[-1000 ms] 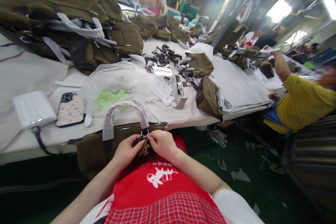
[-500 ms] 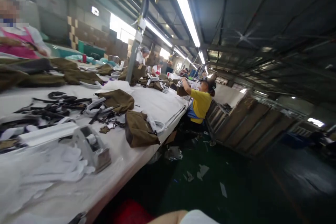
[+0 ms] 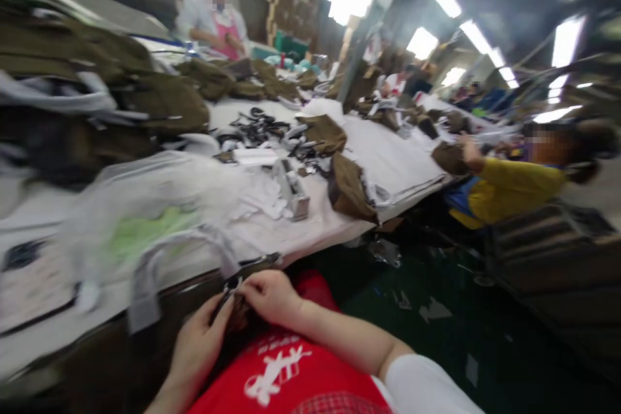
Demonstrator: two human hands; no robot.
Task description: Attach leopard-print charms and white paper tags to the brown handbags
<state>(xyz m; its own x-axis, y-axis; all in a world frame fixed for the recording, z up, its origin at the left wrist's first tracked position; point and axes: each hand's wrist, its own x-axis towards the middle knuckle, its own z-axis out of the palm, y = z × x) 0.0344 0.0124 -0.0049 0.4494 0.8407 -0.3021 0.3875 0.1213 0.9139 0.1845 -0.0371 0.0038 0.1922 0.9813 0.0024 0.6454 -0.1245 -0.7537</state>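
Here is the bag (image 3: 121, 362), dark and pressed up by the near edge of the table (image 3: 398, 149), its white-wrapped handle (image 3: 144, 304) arching high. Both hands are busy near its right end! The left hand (image 3: 198, 336) has thumb and forefinger pinched on the charm (image 3: 237, 314), a brown piece at the bag's front, beside the handle's right foot. In from the other side comes the right hand (image 3: 272, 297), fingertips bunched tight at the charm's top, next to a glint of metal; blur hides exactly which part each fingertip grips.

Just beyond the bag, a clear sack (image 3: 194, 181) with green pieces (image 3: 155, 226) inside; to the bag's left, a phone (image 3: 39, 284). Beyond and right of the bag sit white strips (image 3: 262, 197), the dispenser (image 3: 291, 191), then a pouch (image 3: 349, 187). Farther past the bag, heaped straps (image 3: 257, 126). Well off to its right, a co-worker in yellow (image 3: 514, 191) reaches up; far beyond it, another in a pink apron (image 3: 226, 39).
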